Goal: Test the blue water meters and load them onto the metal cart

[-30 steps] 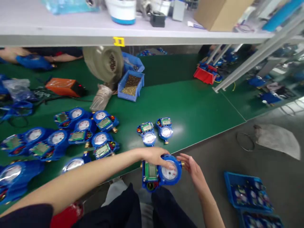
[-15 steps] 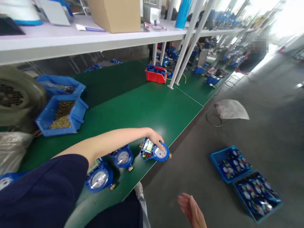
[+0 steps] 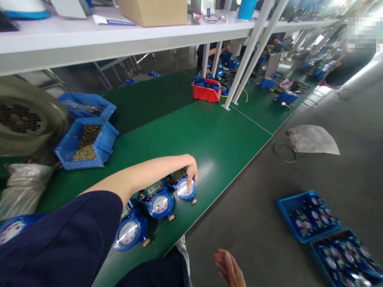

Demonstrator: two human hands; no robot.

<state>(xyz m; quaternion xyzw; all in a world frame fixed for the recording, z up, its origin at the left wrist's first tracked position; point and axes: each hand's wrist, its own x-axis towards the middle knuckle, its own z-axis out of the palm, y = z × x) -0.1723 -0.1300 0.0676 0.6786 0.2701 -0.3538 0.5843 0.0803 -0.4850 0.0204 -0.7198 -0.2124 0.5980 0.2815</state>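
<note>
My left hand (image 3: 192, 174) reaches over the green table (image 3: 167, 139), its fingers curled down onto the blue round-dialed meter (image 3: 184, 189) at the right end of a row. That meter rests on the tabletop with its brass fitting towards the table's edge. Beside it stand a second blue meter (image 3: 159, 204) and a third (image 3: 128, 233), partly under my left arm. Low in the view, my right hand (image 3: 229, 268) hangs over the floor beyond the edge, empty, fingers loosely stretched out. Another meter (image 3: 11, 232) shows at the far left.
Blue bins (image 3: 104, 149) hold small brass parts, next to a large motor-like machine (image 3: 26, 115). A red bin (image 3: 206, 94) stands by the shelf posts. Blue crates (image 3: 287, 217) of meters are on the floor. A person (image 3: 353, 65) is at the far right.
The meter under my left hand has moved left, into line beside the other two, and turned so its fitting points towards the edge. My right hand has shifted slightly left and lower.
</note>
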